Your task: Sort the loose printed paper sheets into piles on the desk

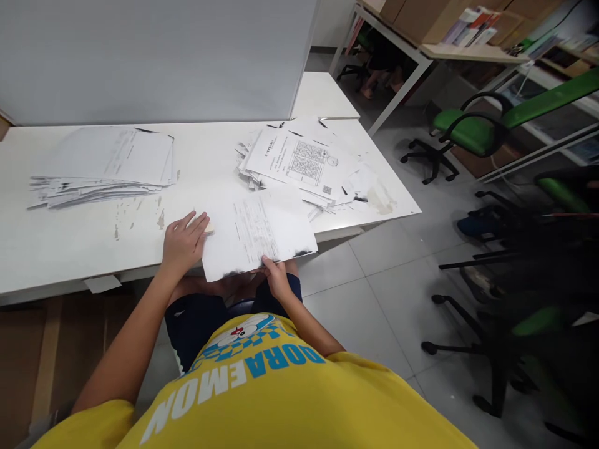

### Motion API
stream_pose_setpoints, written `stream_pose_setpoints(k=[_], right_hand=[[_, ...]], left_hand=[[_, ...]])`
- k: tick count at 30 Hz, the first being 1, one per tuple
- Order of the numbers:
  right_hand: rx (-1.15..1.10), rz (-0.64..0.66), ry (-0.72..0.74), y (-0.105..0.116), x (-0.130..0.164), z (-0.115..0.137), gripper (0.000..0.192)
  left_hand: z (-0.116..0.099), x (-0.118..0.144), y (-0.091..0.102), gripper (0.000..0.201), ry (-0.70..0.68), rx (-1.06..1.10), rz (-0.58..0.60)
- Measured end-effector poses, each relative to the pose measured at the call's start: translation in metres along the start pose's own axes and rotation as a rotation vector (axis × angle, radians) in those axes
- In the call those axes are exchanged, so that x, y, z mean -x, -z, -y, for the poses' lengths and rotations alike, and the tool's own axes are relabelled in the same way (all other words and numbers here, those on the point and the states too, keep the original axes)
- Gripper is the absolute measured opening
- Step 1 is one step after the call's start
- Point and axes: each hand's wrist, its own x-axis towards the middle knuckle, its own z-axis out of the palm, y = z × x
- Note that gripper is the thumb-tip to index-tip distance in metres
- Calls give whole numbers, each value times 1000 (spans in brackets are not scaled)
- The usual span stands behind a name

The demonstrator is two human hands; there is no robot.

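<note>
Paper sheet (259, 234) matt, edge toner-smudged; white desk (93, 231) smooth, coating chipped; floor tiles (388, 293) glossy

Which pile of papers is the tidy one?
The pile on the left. Its sheets lie stacked fairly square, far from both hands, while the pile on the right is fanned out and messy.

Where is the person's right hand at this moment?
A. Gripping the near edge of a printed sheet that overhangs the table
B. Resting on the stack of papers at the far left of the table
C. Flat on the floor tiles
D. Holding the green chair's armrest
A: the right hand pinches the near edge of the printed sheet where it overhangs the table.
</note>
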Motion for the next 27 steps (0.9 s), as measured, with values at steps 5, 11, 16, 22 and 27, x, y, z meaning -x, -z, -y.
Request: stream_pose_setpoints(k=[5, 11, 16, 22, 27], right_hand=[[156, -71, 40, -4, -9, 10, 41], [369, -21, 188, -16, -18, 51, 39], [318, -18, 475, -24, -38, 97, 34], [-101, -340, 584, -34, -129, 144, 33], [-315, -486, 246, -46, -180, 139, 27]], left_hand=[[-1, 0, -3, 39, -25, -19, -16], [0, 1, -3, 43, 4, -17, -98], [-1, 1, -6, 45, 37, -6, -123], [1, 5, -11, 46, 57, -26, -147], [-1, 7, -12, 45, 63, -46, -177]])
